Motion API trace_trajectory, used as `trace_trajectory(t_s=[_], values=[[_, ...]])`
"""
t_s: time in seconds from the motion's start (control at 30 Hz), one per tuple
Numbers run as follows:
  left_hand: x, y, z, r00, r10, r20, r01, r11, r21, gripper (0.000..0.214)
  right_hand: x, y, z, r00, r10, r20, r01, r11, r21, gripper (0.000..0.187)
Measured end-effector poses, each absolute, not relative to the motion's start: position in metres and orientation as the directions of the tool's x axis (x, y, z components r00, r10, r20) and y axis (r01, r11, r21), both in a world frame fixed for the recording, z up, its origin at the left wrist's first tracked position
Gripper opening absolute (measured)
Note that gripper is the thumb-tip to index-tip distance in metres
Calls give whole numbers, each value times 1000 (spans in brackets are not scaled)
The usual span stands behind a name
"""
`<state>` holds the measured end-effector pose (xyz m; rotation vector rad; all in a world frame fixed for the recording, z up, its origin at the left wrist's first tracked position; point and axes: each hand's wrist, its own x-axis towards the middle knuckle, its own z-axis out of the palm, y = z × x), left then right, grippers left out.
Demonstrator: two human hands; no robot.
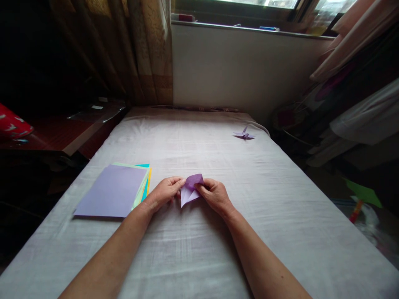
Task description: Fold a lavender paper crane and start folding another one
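Left hand [166,191] has the left edge of the purple paper [190,189] pinched between thumb and fingers, and the right hand [216,195] is pinching the opposite side. The piece is partly folded, one sharp tip pointing back toward the person, over the middle of the pale cloth [187,249]. Just left there's a stack of coloured sheets [110,191], lilac on top, and a folded paper bird [245,134] sits near the far right corner

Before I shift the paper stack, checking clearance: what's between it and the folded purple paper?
Head view: the left hand, holding the folded purple paper.
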<state>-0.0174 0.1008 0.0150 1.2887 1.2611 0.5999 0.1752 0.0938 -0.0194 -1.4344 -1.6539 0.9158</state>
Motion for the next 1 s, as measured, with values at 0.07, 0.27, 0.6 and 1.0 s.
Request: trace_trajectory(t_s=[0.07,0.27,0.6,1.0], values=[[-17,99,17,300,883,-360,289,276,917,54,176,94,-20,-91,992,89,439,120,-890,21],[-17,100,19,303,870,-389,271,313,910,55,176,95,-22,-95,989,110,367,138,-920,22],[-9,97,17,262,908,-327,267,258,929,52,176,95,-22,-84,990,117,314,138,-939,25],[-5,96,11,133,991,-31,536,-46,843,22,174,91,-10,-144,982,124,263,159,-952,27]])
